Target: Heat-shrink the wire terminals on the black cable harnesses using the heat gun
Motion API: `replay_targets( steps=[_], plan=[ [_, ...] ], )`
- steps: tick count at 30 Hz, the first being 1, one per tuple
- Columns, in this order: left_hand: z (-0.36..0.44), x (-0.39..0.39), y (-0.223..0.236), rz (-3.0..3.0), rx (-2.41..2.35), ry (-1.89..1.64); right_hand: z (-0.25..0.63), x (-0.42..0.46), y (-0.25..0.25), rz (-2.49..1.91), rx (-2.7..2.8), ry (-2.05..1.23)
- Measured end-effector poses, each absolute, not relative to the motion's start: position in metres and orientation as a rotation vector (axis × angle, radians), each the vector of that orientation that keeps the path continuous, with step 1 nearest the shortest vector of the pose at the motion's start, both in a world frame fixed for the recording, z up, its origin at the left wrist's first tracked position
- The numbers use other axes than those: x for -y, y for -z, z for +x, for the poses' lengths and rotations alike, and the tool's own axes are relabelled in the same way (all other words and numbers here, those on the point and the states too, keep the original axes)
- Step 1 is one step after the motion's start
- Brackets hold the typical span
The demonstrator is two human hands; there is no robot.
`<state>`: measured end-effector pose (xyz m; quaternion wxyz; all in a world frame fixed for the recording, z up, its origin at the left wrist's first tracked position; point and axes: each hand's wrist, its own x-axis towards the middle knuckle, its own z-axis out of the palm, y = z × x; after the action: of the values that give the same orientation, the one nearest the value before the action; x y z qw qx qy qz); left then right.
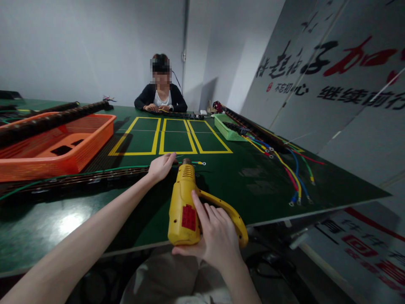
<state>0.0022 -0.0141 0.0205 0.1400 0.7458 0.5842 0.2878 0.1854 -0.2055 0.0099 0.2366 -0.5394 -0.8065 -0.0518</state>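
In my right hand (218,232) is a yellow heat gun (185,202), its nozzle pointing away from me across the table. My fingers wrap the gun's body, with the loop handle to the right. My left hand (162,166) is closed on the end of a dark wire harness (104,181), just left of the nozzle. A green wire (82,172) runs along that harness. Past the nozzle, a ring terminal (203,163) on a green wire end with a yellow sleeve sticks out to the right. My left fingertips are partly hidden.
On the left, an orange basket (85,150) has dark harnesses across it. A green basket (229,133) and another harness (253,128) with coloured ring-terminal wires (294,181) lie at right. Yellow taped rectangles (177,152) mark the green table (247,169). A person (161,95) sits opposite.
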Motion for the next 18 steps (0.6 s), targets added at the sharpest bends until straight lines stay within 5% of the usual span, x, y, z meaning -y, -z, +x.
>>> replay_targets(
  steps=[18],
  plan=[
    [0.004, 0.014, -0.019, 2.132, -1.68, -0.86, 0.204, 0.202, -0.003, -1.635, 2.102, 0.329]
  ],
)
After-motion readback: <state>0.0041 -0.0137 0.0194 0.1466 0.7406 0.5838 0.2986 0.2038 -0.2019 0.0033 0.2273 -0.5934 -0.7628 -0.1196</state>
